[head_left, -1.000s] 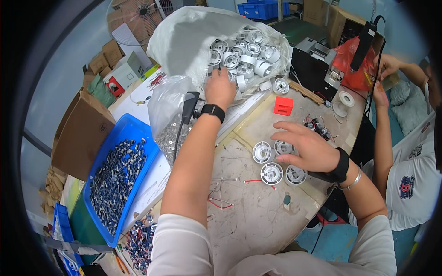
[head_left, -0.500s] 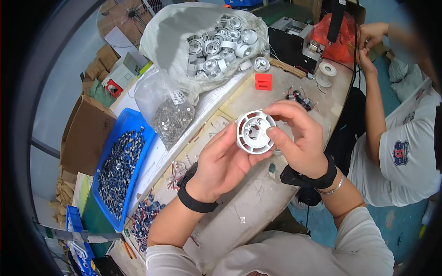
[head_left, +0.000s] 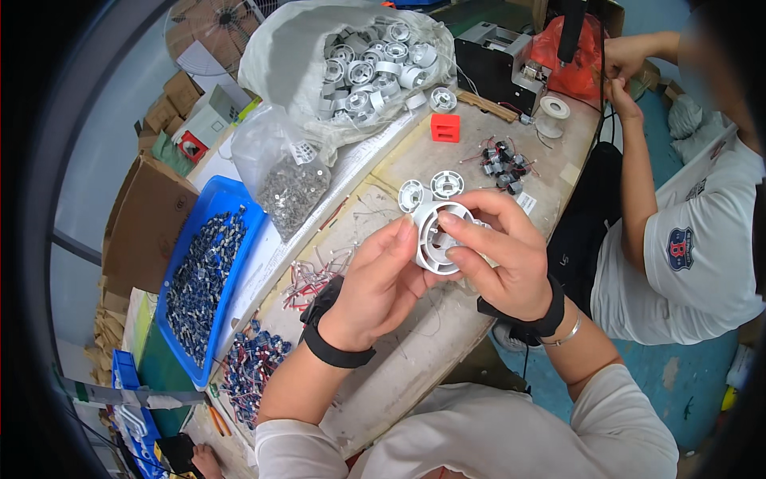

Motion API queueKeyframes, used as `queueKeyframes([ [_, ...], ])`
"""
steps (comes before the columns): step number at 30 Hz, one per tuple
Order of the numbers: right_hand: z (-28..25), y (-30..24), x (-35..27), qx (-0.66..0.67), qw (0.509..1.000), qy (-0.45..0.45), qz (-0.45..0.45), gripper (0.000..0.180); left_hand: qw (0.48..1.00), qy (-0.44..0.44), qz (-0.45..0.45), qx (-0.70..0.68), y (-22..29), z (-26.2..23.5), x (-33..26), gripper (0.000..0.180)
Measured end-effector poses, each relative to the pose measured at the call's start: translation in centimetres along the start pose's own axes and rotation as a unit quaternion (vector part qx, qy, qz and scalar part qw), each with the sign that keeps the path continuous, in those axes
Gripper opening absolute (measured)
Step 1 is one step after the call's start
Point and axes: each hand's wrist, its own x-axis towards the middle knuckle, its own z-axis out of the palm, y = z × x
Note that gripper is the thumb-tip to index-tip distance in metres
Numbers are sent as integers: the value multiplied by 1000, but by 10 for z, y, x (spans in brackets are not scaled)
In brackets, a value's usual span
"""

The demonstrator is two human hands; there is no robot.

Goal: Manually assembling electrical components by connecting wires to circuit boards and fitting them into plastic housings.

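A white round plastic housing with a ribbed double rim is held in front of me, its open face turned up toward me. My left hand is closed round its left side, thumb on the rim. My right hand grips the right side, with thumb and fingertips reaching over the opening. Whether those fingertips pinch a small part inside cannot be made out. Just beyond the held piece, two similar white housings rest on the table. Farther back lie a red plastic block and a cluster of small black motors with wires.
A large white sack of housings stands at the back, beside a clear bag of small metal parts. At left is a blue tray of small blue components, near piled wired parts. A co-worker sits at right; another person's hand shows lower left.
My right fingertips have moved from the housing's outer rim to over its opening. The housing is tilted differently. The view has shifted, and the two housings on the table now show.
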Motion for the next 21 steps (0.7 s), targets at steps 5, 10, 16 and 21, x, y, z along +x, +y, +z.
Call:
queueKeyframes([
  [5, 3, -4, -10, 42, 998, 16, 35, 25, 999, 43, -33, 3, 0, 8, -3, 41],
  [10, -3, -7, -8, 51, 997, -3, 57, 20, 999, 25, -35, -15, 0, 0, -4, 42],
  [16, -7, -4, 2, 69, 993, -61, 73, 18, 999, 28, -23, 29, -1, -5, -7, 41],
  [21, 2, -11, -4, 73, 987, -49, 133, 13, 996, 36, -12, 84, -2, -5, -8, 43],
])
